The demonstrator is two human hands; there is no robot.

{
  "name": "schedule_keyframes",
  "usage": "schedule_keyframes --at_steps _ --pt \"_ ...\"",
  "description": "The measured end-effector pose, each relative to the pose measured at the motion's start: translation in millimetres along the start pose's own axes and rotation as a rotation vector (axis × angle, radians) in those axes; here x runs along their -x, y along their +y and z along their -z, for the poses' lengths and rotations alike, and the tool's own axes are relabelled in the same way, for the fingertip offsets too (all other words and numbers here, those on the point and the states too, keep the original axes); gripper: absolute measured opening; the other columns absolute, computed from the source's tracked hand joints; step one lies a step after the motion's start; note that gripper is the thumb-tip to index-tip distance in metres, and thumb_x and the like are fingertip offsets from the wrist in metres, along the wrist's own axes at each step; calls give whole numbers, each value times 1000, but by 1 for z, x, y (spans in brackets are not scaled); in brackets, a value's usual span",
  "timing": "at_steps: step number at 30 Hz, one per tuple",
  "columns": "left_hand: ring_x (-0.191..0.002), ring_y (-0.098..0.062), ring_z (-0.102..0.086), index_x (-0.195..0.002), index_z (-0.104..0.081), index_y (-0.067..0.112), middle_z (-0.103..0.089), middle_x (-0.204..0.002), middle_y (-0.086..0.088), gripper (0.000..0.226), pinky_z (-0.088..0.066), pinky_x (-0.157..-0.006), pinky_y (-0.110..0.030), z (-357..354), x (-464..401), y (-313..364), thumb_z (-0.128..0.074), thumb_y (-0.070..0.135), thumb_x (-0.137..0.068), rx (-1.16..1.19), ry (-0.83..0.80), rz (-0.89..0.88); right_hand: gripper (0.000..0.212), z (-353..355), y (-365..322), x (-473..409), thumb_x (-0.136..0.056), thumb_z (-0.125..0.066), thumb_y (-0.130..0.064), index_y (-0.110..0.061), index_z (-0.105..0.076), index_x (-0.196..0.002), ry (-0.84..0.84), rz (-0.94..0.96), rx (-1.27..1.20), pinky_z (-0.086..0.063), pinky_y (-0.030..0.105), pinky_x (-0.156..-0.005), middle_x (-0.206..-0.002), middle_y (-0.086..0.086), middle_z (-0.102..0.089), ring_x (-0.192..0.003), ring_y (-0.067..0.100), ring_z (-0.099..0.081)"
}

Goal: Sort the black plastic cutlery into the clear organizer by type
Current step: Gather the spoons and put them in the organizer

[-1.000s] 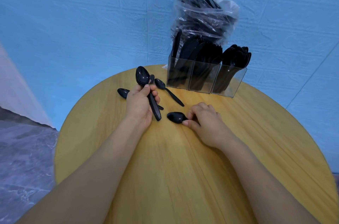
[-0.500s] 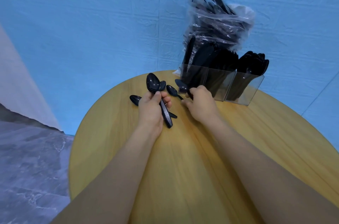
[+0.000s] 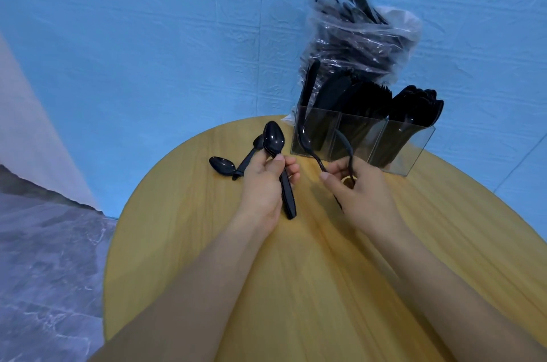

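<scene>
Now I'm gripping stacked spoons in my left hand; my right hand is pinching two spoon handles near the organizer at the table's far edge.

Black spoons near clear organizer

The left hand is gripping a stack of black spoons, bowls up, while the right hand is pinching two more spoons by their handles — just in front of the clear organizer. Two loose spoons are lying on the round wooden table; a plastic bag of cutlery is standing behind the organizer.
</scene>
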State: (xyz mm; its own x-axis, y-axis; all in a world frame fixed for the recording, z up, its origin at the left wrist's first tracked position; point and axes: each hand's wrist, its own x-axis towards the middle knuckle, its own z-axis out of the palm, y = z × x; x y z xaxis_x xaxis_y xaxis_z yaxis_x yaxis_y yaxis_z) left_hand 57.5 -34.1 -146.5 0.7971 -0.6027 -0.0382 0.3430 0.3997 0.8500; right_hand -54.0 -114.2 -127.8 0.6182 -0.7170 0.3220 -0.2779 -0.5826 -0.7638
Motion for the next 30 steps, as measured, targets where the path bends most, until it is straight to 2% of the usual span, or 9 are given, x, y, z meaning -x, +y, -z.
schedule_keyframes --at_steps 3,6,9,11,18,23,25,27,30 --pt "-69 -10 -60 -94 -57 8 -60 -78 -5 16 -56 -68 -26 -5 6 -2 -43 3 -98 26 -74 31 7 0 -4 8 -87 -65 -21 -15 -60 -89 53 22 -108 -40 6 -60 -77 -10 -57 -68 -9 -51" --pt "-75 -11 -61 -100 -60 8 -61 -81 -5 17 -57 -70 -29 -6 9 -4 -45 2 -97 27 -108 36 7 -7 -5 12 -87 -64 -20 -15 -59 -89 20 29 -136 -38 13 -52 -75 -8 -57 -57 1 -49" --pt "-95 -29 -65 -109 -59 6 -61 -89 -10 19 -54 -87 -48 -6 11 -7 -46 2 -96 30 -145 51 7 -12 -2 15 -88 -63 -22 -16 -59 -88 -22 39 -112 -36 12 -49 -74 -8 -57 -54 1 -48" --pt "-95 -29 -66 -111 -59 6 -63 -90 -10 21 -51 -90 -53 -8 13 -7 -46 1 -96 45 -155 76 7 -13 -2 16 -88 -63 -19 -16 -57 -85 -11 55 -93 -37 10 -53 -73 -10 -55 -60 -4 -49" --pt "-96 -26 -62 -122 -55 0 -66 -93 -9 28 -53 -89 -46 -10 14 -7 -48 1 -95 8 -201 77 8 -13 -2 17 -89 -62 -16 -17 -54 -86 -33 42 -72 -39 9 -58 -73 -12 -52 -60 -1 -47" --pt "-99 -28 -64 -106 -60 4 -65 -97 -14 18 -52 -91 -48 -9 12 -8 -45 1 -96 23 -177 76 21 -12 -4 20 -93 -53 -35 -15 -48 -95 -55 18 -201 -40 10 -57 -75 -12 -51 -64 -2 -52" --pt "-99 -27 -66 -103 -61 6 -67 -102 -16 17 -55 -84 -40 -8 11 -9 -45 3 -97 26 -170 76 27 -10 -5 20 -97 -39 -40 -14 -41 -100 -24 -4 -318 -42 12 -58 -76 -11 -52 -65 -1 -54" --pt "-87 -16 -67 -103 -61 10 -68 -92 -7 17 -58 -73 -32 -8 12 -9 -47 3 -96 18 -150 80 25 -10 -3 18 -99 -29 -40 -17 -37 -100 47 10 -348 -42 24 -61 -77 -7 -51 -64 4 -51" --pt "-80 -11 -68 -108 -60 11 -69 -86 -2 20 -57 -68 -28 -9 12 -10 -47 3 -96 10 -154 87 16 -8 0 14 -102 -26 -34 -28 -33 -89 174 51 -367 -39 31 -58 -77 -1 -47 -63 16 -46"
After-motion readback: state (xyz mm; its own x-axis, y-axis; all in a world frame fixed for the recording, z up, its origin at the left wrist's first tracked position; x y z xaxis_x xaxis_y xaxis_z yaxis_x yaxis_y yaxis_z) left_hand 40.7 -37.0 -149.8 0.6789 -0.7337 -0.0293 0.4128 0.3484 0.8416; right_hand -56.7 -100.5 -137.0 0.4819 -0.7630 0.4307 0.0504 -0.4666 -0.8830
